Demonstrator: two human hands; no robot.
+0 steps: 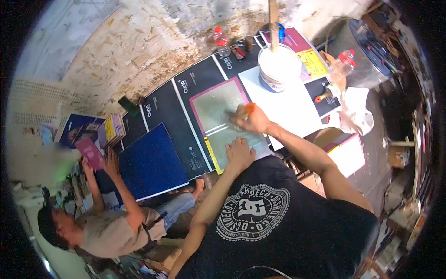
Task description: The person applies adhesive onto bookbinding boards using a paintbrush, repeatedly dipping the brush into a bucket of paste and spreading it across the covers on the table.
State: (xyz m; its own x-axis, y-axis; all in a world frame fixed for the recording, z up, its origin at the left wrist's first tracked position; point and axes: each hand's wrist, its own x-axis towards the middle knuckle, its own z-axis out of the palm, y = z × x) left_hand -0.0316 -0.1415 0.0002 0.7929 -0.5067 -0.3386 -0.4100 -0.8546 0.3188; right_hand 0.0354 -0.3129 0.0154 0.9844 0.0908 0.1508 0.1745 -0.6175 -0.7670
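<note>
A greyish sheet (216, 106) with pink and yellow edges lies before me, its surface partly streaked and shiny. My right hand (254, 119) is closed around a brush (250, 109) with an orange handle end. Motion smears the brush's bristle end over the middle of the sheet. Nearer my body, my left hand (240, 153) rests on the sheet's lower part with its fingers spread. Just beyond the right hand, a white bucket (274, 83) of pale paste, with a wooden stick (273, 23) standing in it, sits on a white board (265, 109).
A dark blue board (153, 162) lies left on the black printed tabletop (181, 111). Another person (116, 228) at the left holds a pink piece (89, 153). Bottles (221, 43), a second brush (320, 98) and crumpled paper (355, 111) lie around the far and right edges.
</note>
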